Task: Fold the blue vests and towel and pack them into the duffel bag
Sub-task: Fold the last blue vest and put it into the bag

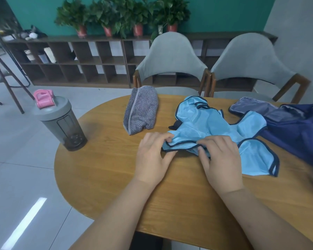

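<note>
A: Left grip (152,154) & right grip (222,159), by near tabletop (116,177) edge: both pinching blue vest (211,127) hem?

B: Yes. Vest's long axis runs far-right toward duffel bag (296,130) at right edge; right grip nearer it. Towel (141,110) far left, bottle (61,121) at left edge. Nothing seems to block.

1. Probably an office lounge or café corner; hard to be sure.
2. Round wooden table (105,177) under left hand (152,156) and right hand (222,159); grey chairs (172,56) just beyond.
3. Far beyond the hands: cubby shelf (76,65), potted plants (119,15), teal wall (224,13).
4. Tiled floor (22,168) left of the left hand.
</note>
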Demonstrator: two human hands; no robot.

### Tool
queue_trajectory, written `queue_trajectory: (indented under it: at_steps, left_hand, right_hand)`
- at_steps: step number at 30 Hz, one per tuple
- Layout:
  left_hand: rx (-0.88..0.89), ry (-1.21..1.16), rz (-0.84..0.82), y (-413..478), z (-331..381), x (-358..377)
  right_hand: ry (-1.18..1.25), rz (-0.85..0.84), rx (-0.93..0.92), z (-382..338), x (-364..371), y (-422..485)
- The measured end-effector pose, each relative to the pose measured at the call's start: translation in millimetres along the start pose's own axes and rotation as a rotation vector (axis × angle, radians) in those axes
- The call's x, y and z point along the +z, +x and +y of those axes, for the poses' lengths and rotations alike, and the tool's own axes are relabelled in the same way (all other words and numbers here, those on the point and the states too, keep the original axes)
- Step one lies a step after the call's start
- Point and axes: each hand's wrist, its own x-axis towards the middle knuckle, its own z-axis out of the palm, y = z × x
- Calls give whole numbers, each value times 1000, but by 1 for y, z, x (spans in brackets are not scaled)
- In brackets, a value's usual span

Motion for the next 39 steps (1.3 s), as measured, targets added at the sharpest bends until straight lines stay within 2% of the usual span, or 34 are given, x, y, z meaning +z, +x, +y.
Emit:
queue_trajectory:
  at_steps: [4,9,14,20,25,27,30,34,39]
  left_hand:
    - [134,162,-35,-2,8,2]
    - [231,223,-14,-5,8,7]
    - [182,215,-27,-6,7,9]
    - [15,146,-64,-2,5,3]
    - [-118,140,-33,0,-6,0]
    - [-125,156,-23,0,-6,0]
    - [-100,154,0,1,-3,1]
    - [-119,130,-1,0,-4,3]
    - [-161,127,45,1,-5,2]
  right_hand:
    - [-5,-6,9,0,1,-2]
    - [-2,-17,-1,-1,2,-3]
    - [-6,-57,13,-2,4,-2]
    - [-16,-111,3,-1,4,0]
    - [18,-115,10,-2,-6,-5]
    - [-14,-54,88,11,-21,-10]
    - [-170,49,347,50,-53,-21]
    - [-287,18,647,89,-76,-38]
    - [-148,45,565,93,-71,-44]
